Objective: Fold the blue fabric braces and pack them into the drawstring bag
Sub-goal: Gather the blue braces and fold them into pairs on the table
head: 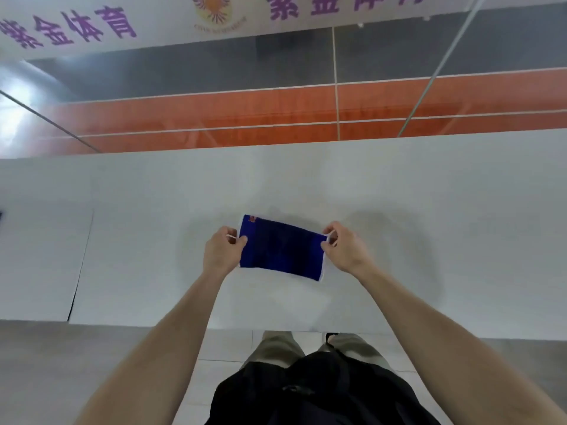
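A dark blue rectangle (280,248) with thin white edges and a small red mark at its far left corner lies at the middle of the white table (153,240). It looks like the drawstring bag, with white cords at both ends; folded braces inside cannot be told. My left hand (222,251) pinches the white cord at its left end. My right hand (345,248) pinches the white cord at its right end. Both hands pull outward, with the bag stretched between them.
The table's near edge (122,323) runs just in front of my legs. A seam (81,265) splits the white surface at the left. Behind the table are an orange and grey wall (276,115) and a white banner (153,23) with purple characters.
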Demonstrator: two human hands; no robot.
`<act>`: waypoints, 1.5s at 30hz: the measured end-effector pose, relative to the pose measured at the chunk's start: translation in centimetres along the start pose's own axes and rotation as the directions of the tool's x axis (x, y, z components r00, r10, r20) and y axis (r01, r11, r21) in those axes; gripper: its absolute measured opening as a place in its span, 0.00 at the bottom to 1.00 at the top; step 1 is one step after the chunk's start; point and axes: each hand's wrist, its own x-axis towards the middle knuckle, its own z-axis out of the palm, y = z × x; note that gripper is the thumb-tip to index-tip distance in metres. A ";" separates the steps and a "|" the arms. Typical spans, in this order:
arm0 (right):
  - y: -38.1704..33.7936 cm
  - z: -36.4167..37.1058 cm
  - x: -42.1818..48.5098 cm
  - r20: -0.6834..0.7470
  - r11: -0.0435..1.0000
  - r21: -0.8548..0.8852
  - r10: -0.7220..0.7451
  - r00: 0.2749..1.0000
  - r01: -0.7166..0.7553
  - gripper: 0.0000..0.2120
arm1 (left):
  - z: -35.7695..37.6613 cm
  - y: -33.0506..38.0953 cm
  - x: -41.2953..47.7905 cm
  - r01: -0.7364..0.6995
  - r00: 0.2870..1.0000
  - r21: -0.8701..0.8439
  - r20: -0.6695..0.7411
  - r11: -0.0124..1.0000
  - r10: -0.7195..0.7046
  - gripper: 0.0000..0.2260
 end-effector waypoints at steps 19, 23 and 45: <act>-2.7 3.1 1.4 -0.028 0.855 -0.511 0.085 0.996 -0.087 0.14 | 0.7 1.1 7.1 -0.349 0.915 0.390 0.337 0.852 0.220 0.26; -3.7 3.1 1.5 0.025 0.856 -0.515 0.072 0.997 -0.049 0.24 | 0.3 1.6 7.3 -0.375 0.873 0.158 0.392 0.914 0.290 0.10; -12.4 -0.9 -3.6 0.084 0.936 -0.004 -0.350 0.933 0.351 0.07 | -4.8 4.8 -1.8 -0.031 0.875 -0.533 0.394 0.845 0.281 0.05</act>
